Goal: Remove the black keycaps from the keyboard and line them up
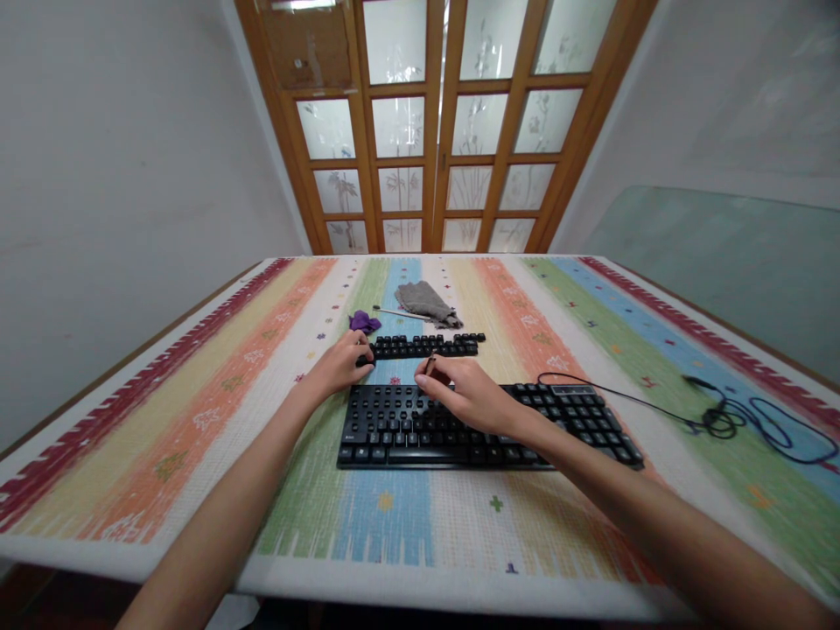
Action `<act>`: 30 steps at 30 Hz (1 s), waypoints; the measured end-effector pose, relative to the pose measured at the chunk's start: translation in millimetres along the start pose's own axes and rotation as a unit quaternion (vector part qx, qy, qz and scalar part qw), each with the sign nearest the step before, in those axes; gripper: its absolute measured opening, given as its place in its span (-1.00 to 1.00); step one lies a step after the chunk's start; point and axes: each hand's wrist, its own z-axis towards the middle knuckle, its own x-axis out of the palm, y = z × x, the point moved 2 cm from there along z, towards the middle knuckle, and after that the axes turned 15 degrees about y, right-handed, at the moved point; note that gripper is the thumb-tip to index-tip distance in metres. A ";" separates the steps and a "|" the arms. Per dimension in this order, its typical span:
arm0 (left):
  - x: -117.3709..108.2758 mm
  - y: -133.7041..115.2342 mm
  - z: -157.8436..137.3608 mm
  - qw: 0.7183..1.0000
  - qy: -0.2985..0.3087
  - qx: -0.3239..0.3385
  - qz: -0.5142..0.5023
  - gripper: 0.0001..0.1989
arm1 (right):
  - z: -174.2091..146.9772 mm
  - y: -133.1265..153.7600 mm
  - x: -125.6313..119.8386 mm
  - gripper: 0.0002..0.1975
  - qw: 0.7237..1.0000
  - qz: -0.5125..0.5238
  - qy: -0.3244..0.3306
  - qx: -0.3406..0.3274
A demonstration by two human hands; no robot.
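Striped tablecloth (394, 525), black keyboard (452, 437), left fingers (363, 350) at loose keycaps (420, 349)

Your left hand (346, 360) touched the left end of the black keycaps (426, 348) at mid-frame. Your right hand (463, 391) pinched a small dark piece (430, 362) over the black keyboard (452, 440), lower centre. A purple cloth (364, 323) and a grey cloth (426, 302) lay beyond the keycaps, a cable (718, 424) curled at far right, and wooden doors (430, 140) stood top centre.

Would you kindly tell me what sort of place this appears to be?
It is probably a room in a home, judging by the colourful striped tablecloth, the wooden-framed glass doors beyond it and the plain pale walls.
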 end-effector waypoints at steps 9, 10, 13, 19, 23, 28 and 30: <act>1.5 1.2 0.3 1.000 -0.015 -0.004 -0.004 -0.94 | 1.7 4.3 2.2 -0.75 1.000 0.006 0.012 0.000; 2.1 1.9 0.0 1.000 -0.017 -0.005 -0.003 -0.94 | 1.9 4.6 2.8 -0.75 1.000 0.007 0.015 0.001; 3.9 4.7 -1.0 1.000 -0.021 -0.010 0.003 -0.91 | 2.6 5.1 4.7 -0.76 1.000 0.016 0.020 0.000; -3.8 1.1 -10.5 0.999 -0.041 -0.022 -0.010 -0.84 | 3.5 6.7 11.4 -0.76 0.999 0.042 0.030 -0.003; -12.5 -15.7 -26.8 0.998 -0.037 -0.007 -0.056 -0.85 | 4.5 7.7 19.4 -0.79 0.997 0.051 0.051 -0.001; -9.9 -38.0 -48.7 0.992 0.021 0.010 -0.122 -0.79 | 7.6 8.0 26.1 -0.78 0.998 0.049 0.050 -0.007; -6.4 -42.0 -53.2 0.989 0.031 0.009 -0.145 -0.77 | 8.9 6.8 29.5 -0.78 0.998 0.051 0.045 -0.008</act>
